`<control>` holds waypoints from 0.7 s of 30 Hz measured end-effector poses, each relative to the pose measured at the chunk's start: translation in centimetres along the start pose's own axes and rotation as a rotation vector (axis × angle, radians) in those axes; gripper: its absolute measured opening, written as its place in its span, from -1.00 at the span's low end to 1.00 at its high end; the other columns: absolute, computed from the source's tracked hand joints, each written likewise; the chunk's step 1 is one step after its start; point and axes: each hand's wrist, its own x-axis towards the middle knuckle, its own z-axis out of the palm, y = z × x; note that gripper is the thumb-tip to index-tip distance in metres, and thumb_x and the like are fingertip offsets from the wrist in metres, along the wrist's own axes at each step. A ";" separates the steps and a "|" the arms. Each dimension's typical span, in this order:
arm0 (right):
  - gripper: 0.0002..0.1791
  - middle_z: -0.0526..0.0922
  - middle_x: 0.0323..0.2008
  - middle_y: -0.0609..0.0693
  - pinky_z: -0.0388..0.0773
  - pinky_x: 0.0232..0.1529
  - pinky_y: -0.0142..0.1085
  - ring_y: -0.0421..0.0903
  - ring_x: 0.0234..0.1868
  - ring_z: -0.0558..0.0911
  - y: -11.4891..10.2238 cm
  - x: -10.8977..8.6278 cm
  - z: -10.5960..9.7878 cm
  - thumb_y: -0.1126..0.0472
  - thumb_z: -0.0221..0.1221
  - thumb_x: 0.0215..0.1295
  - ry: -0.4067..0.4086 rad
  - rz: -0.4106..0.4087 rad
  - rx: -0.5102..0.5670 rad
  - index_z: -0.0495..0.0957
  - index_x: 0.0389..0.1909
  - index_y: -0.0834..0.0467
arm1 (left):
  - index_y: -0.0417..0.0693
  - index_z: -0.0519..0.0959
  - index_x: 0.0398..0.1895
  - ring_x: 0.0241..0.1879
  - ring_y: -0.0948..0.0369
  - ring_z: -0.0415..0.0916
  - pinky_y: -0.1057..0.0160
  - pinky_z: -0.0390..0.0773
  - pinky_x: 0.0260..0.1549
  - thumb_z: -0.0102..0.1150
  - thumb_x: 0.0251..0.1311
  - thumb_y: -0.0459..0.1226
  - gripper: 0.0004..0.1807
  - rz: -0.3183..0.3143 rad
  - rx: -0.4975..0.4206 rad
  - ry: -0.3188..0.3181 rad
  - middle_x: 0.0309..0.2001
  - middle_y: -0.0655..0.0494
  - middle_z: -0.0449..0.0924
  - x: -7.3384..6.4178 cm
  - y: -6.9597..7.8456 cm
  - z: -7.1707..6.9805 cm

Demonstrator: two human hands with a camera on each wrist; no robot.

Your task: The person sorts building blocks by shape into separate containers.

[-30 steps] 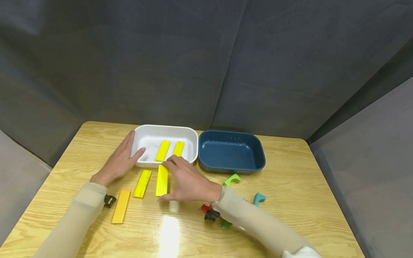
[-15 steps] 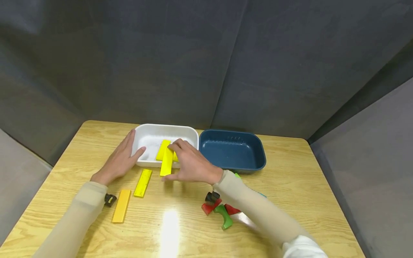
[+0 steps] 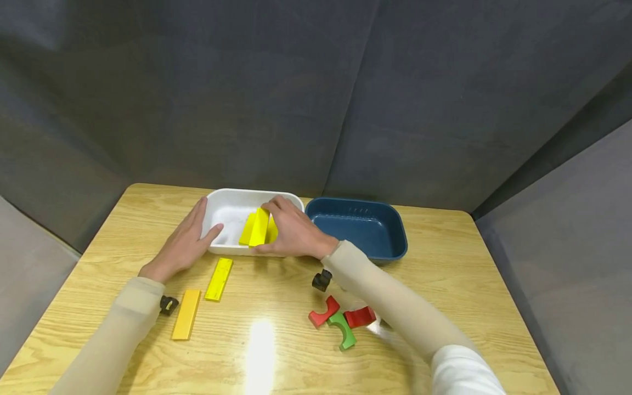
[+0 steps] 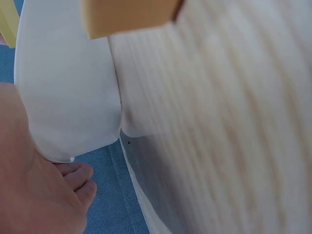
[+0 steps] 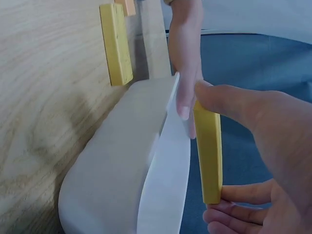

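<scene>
In the head view my right hand pinches a yellow rectangular block by its two ends. The block hangs tilted over the white tub, partly covering two yellow blocks inside it. The right wrist view shows the same held block between thumb and fingertips, above the tub's rim. My left hand rests against the tub's left end, its fingers straight along the rim and the thumb over the near side. Another yellow block lies on the table in front of the tub, beside an orange-yellow block.
A dark blue tub stands right of the white one. A red arch block, a green arch block and a second red block lie near my right forearm. Dark fabric rises behind the table.
My right hand has carried the yellow block from the table in front of the white tub, up and away from me, to over the tub. The left hand has stayed in place.
</scene>
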 end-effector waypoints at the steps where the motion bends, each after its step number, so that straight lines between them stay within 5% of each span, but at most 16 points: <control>1: 0.06 0.47 0.34 0.07 0.59 0.28 -0.20 -0.03 0.25 0.45 0.1 0.2 0.1 -0.32 0.53 0.13 0.002 0.000 0.000 0.40 0.50 0.20 | 0.00 -0.45 0.76 0.72 -0.21 -0.30 -0.32 -0.11 0.62 -0.20 0.61 0.30 0.04 0.000 0.001 0.000 0.77 -0.04 -0.46 0.0 0.0 0.0; 21: 0.10 0.43 0.22 0.01 0.53 0.14 -0.29 -0.08 0.12 0.42 1.3 3.2 1.4 -0.35 0.53 0.11 -0.059 0.090 -0.041 0.37 0.53 0.16 | -0.04 -0.44 0.76 0.72 -0.21 -0.31 -0.33 -0.10 0.61 -0.20 0.61 0.31 0.05 -0.010 0.004 -0.014 0.76 -0.05 -0.48 -0.1 -0.2 -0.1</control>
